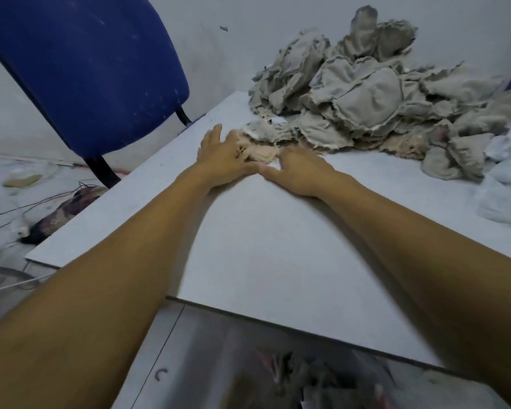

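Reaching across a white counter [278, 246], a person brings both hands to a pale pink cloth [263, 153] lying at the near left foot of a heap of grey rags [366, 104]. The left hand [224, 154] rests on the cloth, fingers straight and spread. The right hand [301, 169] touches the cloth's near edge, thumb out; whether its fingers grip cannot be told. A blue chair [86, 69] stands well left of the heap.

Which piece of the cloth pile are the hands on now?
The pale pink piece at the near left edge of the pile, under the left hand and beside the right hand; the rest are grey.
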A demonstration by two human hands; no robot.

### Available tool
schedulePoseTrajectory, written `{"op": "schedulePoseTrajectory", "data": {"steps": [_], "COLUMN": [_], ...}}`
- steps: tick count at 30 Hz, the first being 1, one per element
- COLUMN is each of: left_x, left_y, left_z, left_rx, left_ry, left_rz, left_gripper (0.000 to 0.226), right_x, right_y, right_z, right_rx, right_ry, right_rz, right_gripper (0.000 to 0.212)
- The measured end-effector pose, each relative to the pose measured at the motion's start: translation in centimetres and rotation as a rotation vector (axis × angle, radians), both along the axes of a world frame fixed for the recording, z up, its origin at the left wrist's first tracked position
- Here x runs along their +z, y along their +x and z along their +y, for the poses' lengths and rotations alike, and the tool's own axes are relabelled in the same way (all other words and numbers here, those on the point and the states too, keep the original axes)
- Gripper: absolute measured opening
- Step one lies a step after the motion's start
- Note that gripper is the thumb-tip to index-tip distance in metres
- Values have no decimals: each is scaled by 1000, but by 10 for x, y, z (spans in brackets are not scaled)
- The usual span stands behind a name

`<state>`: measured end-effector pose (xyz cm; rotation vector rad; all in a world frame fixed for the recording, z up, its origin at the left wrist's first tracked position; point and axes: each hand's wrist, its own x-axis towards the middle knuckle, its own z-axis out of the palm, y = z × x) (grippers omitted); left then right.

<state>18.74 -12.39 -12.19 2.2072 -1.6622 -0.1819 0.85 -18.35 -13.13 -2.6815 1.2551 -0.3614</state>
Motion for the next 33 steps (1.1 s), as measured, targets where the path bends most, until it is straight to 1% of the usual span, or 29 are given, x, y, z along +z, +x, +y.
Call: {"op": "schedulePoseTrajectory", "data": {"steps": [3,5,7,8,9,10,12,13,15,17,18,21,22,23,25,27,30,31,33], "left_x": [4,8,14,16,17,16,12,9,7,6,6,7,8,10,12,13,10,10,12], "left_y": [25,36,38,35,30,25,14,8,-4,-20,-29,-60,-69,-80,-103,-126,-151,-155,-159], "left_z": [-34,-54,-68,-69,-69,-66,-59,-54,-39,-21,-11,25,36,47,67,84,103,106,107], "left_rx": [-53,-96,-187,-240,-287,-320,-337,-334,-305,-306,-323,-379,-414,-461,-555,-601,-641,-668,-704], "left_ry": [125,210,273,282,265,226,128,81,34,33,29,29,31,34,42,46,34,24,27], "left_rz": [-32,-47,-66,-75,-73,-46,93,171,253,273,272,250,240,236,223,183,118,122,241], "left_gripper": [109,102,86,75,64,51,20,15,30,35,34,27,27,24,14,11,11,14,26], "right_x": [0,4,7,7,7,7,6,6,8,8,8,9,9,8,6,4,4,10,25], "right_y": [13,20,25,26,26,26,23,21,12,-2,-10,-41,-51,-61,-83,-105,-131,-136,-148], "right_z": [-24,-35,-42,-44,-44,-44,-41,-37,-22,-4,6,43,55,68,92,112,136,140,139], "right_rx": [15,27,34,35,38,44,42,38,66,134,147,79,66,59,47,32,21,49,174], "right_ry": [17,73,102,101,96,91,74,64,55,46,48,103,114,122,127,116,123,159,350], "right_rz": [-14,-14,18,50,72,83,77,62,-3,-68,-76,-79,-92,-114,-159,-164,-160,-160,-199], "right_gripper": [85,96,115,120,121,116,101,94,80,68,68,86,88,86,74,65,62,58,39]}}
